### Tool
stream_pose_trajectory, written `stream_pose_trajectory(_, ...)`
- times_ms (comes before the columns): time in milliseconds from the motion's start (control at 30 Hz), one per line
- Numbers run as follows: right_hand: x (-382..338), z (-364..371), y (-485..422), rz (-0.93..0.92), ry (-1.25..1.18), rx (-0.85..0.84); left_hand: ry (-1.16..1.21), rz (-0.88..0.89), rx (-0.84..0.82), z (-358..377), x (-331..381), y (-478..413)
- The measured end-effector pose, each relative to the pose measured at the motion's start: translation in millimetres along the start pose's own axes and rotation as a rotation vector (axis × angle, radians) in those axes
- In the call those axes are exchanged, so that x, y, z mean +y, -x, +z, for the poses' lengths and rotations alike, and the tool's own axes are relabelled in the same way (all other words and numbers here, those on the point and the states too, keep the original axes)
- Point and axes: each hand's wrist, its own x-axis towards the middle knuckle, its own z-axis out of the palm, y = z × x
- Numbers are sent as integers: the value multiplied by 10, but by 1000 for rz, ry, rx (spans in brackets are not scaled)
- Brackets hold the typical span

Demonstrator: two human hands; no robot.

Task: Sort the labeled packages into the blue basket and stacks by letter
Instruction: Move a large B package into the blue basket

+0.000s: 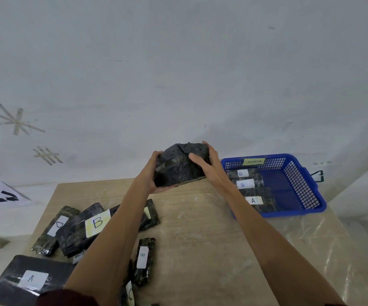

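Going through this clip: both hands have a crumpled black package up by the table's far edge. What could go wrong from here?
The black package, gripped by the left hand and right hand, shows no label on its visible side, so it may get misplaced. It is held at the far edge of the table; released there, it could tip off behind.

Wooden table [189,239] bears labeled packages [68,235] and blue basket [301,186].

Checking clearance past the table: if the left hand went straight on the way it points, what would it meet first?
Apart from the black package the left hand grips, likely the white wall beyond the table; depth is unclear.
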Motion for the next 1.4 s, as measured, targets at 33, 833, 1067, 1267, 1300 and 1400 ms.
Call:
stream_pose_trajectory(33, 33, 3, -4, 7, -32, -14, 2, 6, 0, -13, -12, -17)
stream_pose_trajectory(833, 92, -141, -116, 224, -250, 32, 128, 106, 104, 13, -185, -204)
stream_pose_trajectory(1067, 104, -183, -110, 205, -270, 31, 130, 94, 101, 49, -190, -165)
stream_pose_trajectory(1267, 127, -203, -87, 140, -263, -6, 131, 115, 78, 74, -133, -142)
stream_pose_trajectory(1300, 118, -205, -85, 130, -258, -18, 132, 105, 80, 59, -129, -158)
stream_pose_trajectory(1400, 69, -212, -104, 125, -205, -50, 161, 109, 79, 47, -142, -122)
